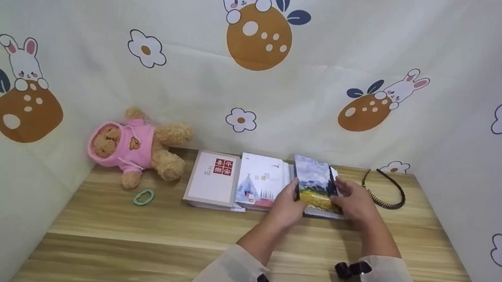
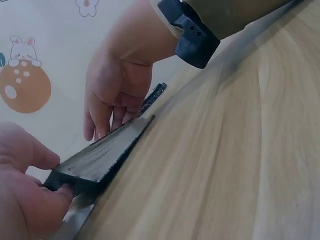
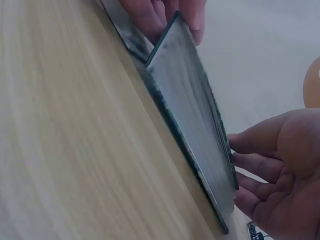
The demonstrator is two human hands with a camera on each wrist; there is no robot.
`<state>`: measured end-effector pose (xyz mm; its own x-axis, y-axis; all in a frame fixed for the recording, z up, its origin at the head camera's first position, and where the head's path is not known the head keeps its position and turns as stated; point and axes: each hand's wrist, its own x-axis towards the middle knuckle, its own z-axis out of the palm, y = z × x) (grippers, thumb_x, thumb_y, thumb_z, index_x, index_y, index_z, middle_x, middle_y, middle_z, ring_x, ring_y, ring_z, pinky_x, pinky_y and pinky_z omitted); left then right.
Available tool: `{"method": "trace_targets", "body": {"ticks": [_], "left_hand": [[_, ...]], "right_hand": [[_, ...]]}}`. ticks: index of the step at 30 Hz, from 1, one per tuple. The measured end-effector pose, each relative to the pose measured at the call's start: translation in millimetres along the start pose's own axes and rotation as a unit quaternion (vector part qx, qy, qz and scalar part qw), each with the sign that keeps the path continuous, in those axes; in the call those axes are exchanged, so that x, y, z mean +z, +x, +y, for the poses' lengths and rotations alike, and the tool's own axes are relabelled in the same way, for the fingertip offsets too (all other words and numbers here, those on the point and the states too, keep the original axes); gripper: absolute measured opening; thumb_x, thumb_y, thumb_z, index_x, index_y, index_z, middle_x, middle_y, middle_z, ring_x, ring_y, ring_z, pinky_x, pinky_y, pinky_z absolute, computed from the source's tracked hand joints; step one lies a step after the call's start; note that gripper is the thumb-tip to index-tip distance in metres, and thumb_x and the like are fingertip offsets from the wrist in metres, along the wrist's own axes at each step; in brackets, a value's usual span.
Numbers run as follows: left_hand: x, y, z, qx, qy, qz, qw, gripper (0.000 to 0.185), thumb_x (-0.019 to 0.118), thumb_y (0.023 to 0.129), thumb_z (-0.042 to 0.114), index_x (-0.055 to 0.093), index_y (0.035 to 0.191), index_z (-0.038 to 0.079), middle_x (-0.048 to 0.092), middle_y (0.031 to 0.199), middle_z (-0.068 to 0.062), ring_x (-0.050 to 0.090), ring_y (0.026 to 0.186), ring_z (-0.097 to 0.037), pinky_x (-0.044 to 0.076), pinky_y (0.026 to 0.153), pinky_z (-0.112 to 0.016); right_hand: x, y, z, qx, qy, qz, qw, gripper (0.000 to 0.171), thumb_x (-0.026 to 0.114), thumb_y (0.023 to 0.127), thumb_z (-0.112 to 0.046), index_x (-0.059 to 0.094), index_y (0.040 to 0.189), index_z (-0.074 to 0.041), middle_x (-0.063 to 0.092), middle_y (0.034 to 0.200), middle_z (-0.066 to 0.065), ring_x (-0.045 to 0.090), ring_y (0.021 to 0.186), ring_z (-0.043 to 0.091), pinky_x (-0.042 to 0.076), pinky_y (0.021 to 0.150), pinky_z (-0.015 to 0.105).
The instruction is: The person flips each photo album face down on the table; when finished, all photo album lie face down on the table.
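A: Where on the wooden table (image 1: pixel 144 240) does the landscape-cover book (image 1: pixel 315 186) sit?
B: Rightmost of three in a row near the back wall, long axis running away from the person, its near edge tilted up.
A: Which hand is closer?
B: Both touch it: the left hand (image 1: pixel 288 206) pinches its left edge, the right hand (image 1: pixel 353 203) holds the right edge with curled fingers.

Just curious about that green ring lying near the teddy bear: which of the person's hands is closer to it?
The left hand. It grips the landscape book's left edge, right of the green ring. The right hand holds the book's far side, farther away.
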<state>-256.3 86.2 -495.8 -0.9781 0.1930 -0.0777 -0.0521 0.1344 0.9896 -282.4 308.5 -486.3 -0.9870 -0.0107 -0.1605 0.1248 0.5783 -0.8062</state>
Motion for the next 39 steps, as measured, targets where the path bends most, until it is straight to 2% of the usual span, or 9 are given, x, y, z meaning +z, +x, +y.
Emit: {"method": "trace_targets", "body": {"ticks": [4, 8, 12, 16, 20, 27, 30, 35, 39], "left_hand": [[-2.0, -0.5, 8.2, 0.019, -0.074, -0.003, 0.9971, 0.074, 0.066, 0.099, 0.014, 0.039, 0.167, 0.016, 0.04, 0.172, -0.013, 0.04, 0.16, -0.032, 0.034, 0.132, -0.045], [-2.1, -3.1, 17.4, 0.043, -0.108, -0.02, 0.993, 0.067, 0.069, 0.102, 0.027, 0.045, 0.164, 0.024, 0.036, 0.176, -0.003, 0.036, 0.162, -0.028, 0.034, 0.133, -0.044], [-0.1, -6.1, 26.1, 0.089, -0.113, -0.029, 0.9891, 0.06, 0.067, 0.104, 0.025, 0.05, 0.161, 0.019, 0.035, 0.175, 0.003, 0.032, 0.164, -0.025, 0.031, 0.134, -0.042], [1.8, -8.5, 30.3, 0.107, -0.134, -0.039, 0.9844, 0.058, 0.068, 0.102, 0.016, 0.053, 0.158, 0.012, 0.037, 0.174, 0.002, 0.037, 0.162, -0.025, 0.036, 0.131, -0.04], [0.8, -10.0, 31.0, 0.092, -0.155, -0.049, 0.9824, 0.064, 0.071, 0.101, 0.014, 0.049, 0.161, 0.014, 0.036, 0.173, 0.002, 0.042, 0.16, -0.027, 0.044, 0.126, -0.043], [-1.8, -7.2, 27.3, 0.086, -0.127, -0.038, 0.9874, 0.071, 0.074, 0.1, 0.019, 0.043, 0.164, 0.014, 0.04, 0.172, -0.005, 0.044, 0.158, -0.031, 0.046, 0.125, -0.045], [-3.2, -5.6, 24.2, 0.073, -0.111, -0.041, 0.9903, 0.074, 0.074, 0.1, 0.024, 0.041, 0.166, 0.016, 0.04, 0.173, -0.006, 0.043, 0.159, -0.031, 0.044, 0.126, -0.047], [-5.8, -2.9, 18.7, 0.035, -0.078, -0.042, 0.9954, 0.077, 0.072, 0.1, 0.033, 0.035, 0.168, 0.029, 0.032, 0.176, -0.007, 0.043, 0.158, -0.033, 0.043, 0.127, -0.05], [-6.7, -2.3, 16.8, 0.026, -0.062, -0.034, 0.9972, 0.075, 0.07, 0.1, 0.034, 0.035, 0.167, 0.033, 0.029, 0.178, -0.007, 0.043, 0.158, -0.034, 0.045, 0.125, -0.05]], "right_hand": [[4, -5, -10, 0.008, 0.042, -0.009, 0.999, 0.074, 0.071, 0.102, -0.027, 0.038, 0.167, -0.013, 0.045, 0.169, 0.018, 0.043, 0.157, 0.04, 0.038, 0.129, 0.052], [7, -12, -27, -0.009, 0.043, -0.019, 0.999, 0.076, 0.068, 0.102, -0.051, 0.041, 0.166, -0.021, 0.049, 0.166, 0.019, 0.05, 0.152, 0.038, 0.047, 0.121, 0.049], [8, -19, -45, -0.036, 0.039, -0.026, 0.998, 0.078, 0.055, 0.105, -0.064, 0.039, 0.167, -0.02, 0.054, 0.16, 0.023, 0.056, 0.145, 0.039, 0.05, 0.117, 0.049], [6, -28, -57, -0.049, 0.075, -0.029, 0.996, 0.076, 0.051, 0.107, -0.062, 0.035, 0.169, -0.021, 0.05, 0.164, 0.022, 0.052, 0.149, 0.039, 0.048, 0.121, 0.056], [6, -33, -63, -0.06, 0.113, -0.03, 0.991, 0.072, 0.053, 0.108, -0.058, 0.032, 0.17, -0.028, 0.045, 0.168, 0.02, 0.049, 0.152, 0.041, 0.045, 0.122, 0.063], [4, -33, -63, -0.064, 0.133, -0.04, 0.988, 0.06, 0.048, 0.112, -0.052, 0.031, 0.168, -0.043, 0.032, 0.177, 0.011, 0.048, 0.153, 0.045, 0.046, 0.118, 0.069], [4, -32, -59, -0.065, 0.128, -0.046, 0.989, 0.056, 0.046, 0.114, -0.046, 0.031, 0.168, -0.044, 0.029, 0.178, 0.011, 0.045, 0.155, 0.045, 0.046, 0.117, 0.071], [10, -29, -56, -0.053, 0.108, -0.045, 0.992, 0.056, 0.042, 0.114, -0.043, 0.028, 0.168, -0.044, 0.027, 0.178, 0.014, 0.047, 0.153, 0.045, 0.049, 0.115, 0.068], [15, -28, -56, -0.047, 0.099, -0.039, 0.993, 0.056, 0.039, 0.115, -0.042, 0.026, 0.169, -0.045, 0.025, 0.179, 0.015, 0.048, 0.15, 0.045, 0.049, 0.114, 0.067]]}}
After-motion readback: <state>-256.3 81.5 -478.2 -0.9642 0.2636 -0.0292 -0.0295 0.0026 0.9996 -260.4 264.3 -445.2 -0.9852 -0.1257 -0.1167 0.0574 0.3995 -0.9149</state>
